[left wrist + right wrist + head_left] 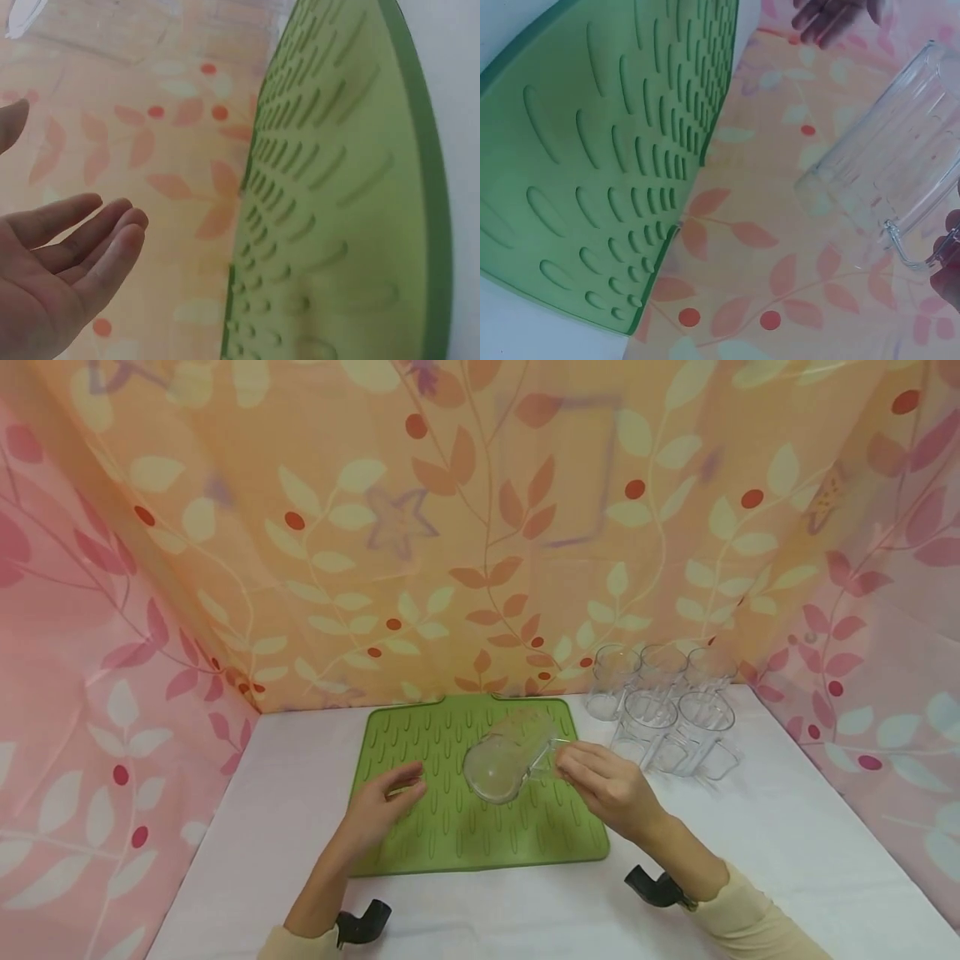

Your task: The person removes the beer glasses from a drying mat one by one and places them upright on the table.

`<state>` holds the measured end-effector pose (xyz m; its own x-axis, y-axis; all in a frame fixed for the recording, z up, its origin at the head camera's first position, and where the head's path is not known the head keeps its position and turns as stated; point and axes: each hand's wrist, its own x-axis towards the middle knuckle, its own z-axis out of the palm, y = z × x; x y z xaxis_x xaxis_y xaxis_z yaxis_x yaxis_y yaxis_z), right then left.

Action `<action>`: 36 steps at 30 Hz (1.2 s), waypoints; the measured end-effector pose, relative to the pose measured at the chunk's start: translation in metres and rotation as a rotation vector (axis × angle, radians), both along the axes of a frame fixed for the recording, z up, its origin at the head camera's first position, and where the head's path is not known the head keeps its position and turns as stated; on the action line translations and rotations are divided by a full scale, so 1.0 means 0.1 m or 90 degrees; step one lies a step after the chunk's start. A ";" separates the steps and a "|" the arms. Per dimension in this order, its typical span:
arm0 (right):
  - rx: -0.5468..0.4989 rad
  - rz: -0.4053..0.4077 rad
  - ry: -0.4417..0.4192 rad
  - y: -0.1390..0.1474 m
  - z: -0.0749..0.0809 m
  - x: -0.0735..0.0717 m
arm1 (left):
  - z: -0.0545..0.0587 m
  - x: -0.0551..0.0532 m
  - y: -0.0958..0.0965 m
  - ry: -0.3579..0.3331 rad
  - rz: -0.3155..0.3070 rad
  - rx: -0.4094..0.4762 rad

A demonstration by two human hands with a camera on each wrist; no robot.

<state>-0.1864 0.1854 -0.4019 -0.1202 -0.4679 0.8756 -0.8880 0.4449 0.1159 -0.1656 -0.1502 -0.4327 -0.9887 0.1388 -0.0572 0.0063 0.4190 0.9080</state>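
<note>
A clear glass mug (pixel 501 767) is tilted in the air over the green drying mat (pixel 420 847). My right hand (pixel 611 787) pinches its handle between curled fingers and thumb. In the right wrist view the mug (pixel 892 150) is seen side-on, with only the fingertips (pixel 949 262) at its handle. To the left of the mug is my left hand (pixel 381 808), above the mat's left side and apart from the glass. The left wrist view shows that hand (pixel 67 262) with relaxed, gently bent fingers and nothing in it.
Several clear glass mugs (pixel 705 714) stand close together on the white tablecloth (pixel 780 827) at the back right. The mat has raised ridges and a tab at its far edge. Patterned curtains (pixel 480 527) hang behind the table and along both sides.
</note>
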 end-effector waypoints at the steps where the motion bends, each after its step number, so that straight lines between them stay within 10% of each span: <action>1: 0.000 0.003 0.012 -0.01 0.00 0.00 | 0.01 -0.01 0.03 0.003 -0.003 -0.006; 12: 0.023 0.028 0.095 -0.08 -0.03 0.05 | 0.11 -0.10 0.27 -0.026 -0.083 0.078; 25: 0.069 0.038 0.170 -0.19 -0.08 0.10 | 0.09 -0.19 0.29 -0.167 -0.314 0.198; 36: 0.111 0.034 0.168 -0.21 -0.15 0.14 | 0.02 -0.18 0.38 -0.258 -0.305 0.292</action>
<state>-0.1727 0.1641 -0.4164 0.1296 -0.6137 0.7788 -0.8383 0.3517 0.4166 -0.1838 -0.1126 -0.4302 -0.7294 0.6424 -0.2350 -0.2780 0.0356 0.9599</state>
